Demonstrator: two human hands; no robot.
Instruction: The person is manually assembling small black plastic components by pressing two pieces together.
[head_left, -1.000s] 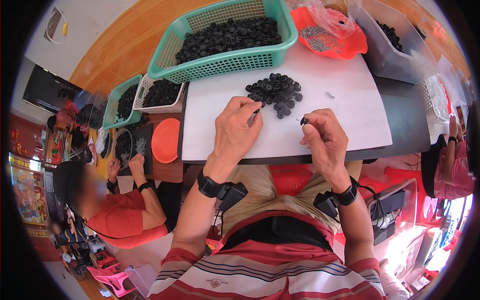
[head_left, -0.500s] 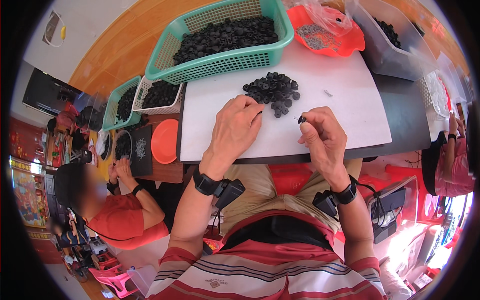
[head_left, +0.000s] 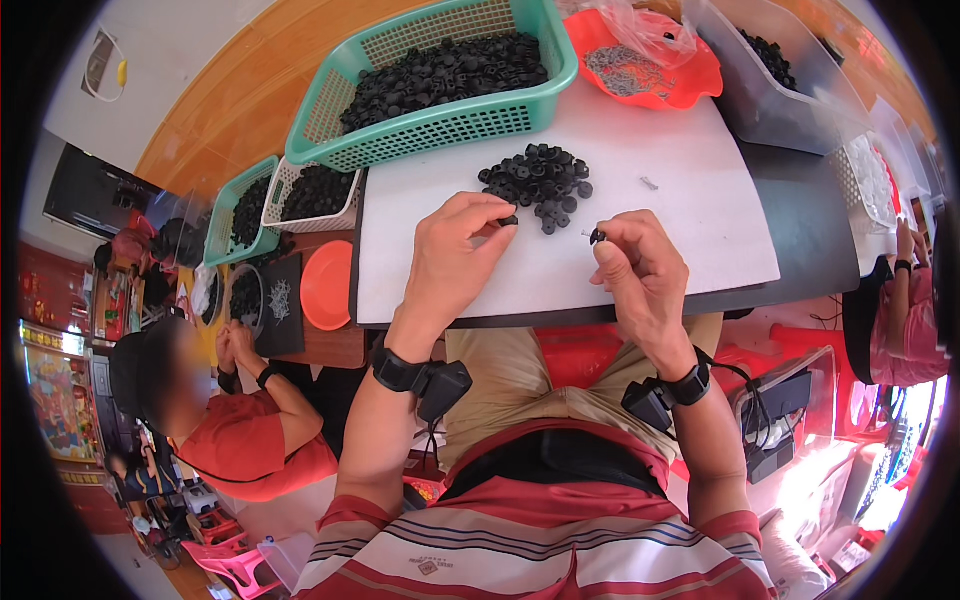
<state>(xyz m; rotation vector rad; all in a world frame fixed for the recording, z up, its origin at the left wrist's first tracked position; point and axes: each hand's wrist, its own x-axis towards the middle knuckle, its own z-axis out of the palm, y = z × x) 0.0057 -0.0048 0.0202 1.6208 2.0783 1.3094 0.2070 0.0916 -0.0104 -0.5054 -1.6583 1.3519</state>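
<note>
My left hand is closed in a pinch on a small black round part, just left of the loose pile of black plastic parts. Across a short gap, my right hand pinches another small black part, from which a thin silvery metal piece sticks out toward the left. The pile lies on a white sheet that covers the table in front of me. One loose silvery piece rests on the sheet to the right of the pile.
Behind the pile stands a green basket full of black parts. A red dish of metal pieces and a clear bin are at the far right. At left are smaller baskets, an orange plate and a seated person.
My left hand has shifted slightly left and down, drawing a black part away from the pile's edge. The right hand keeps its pinch, almost unmoved.
</note>
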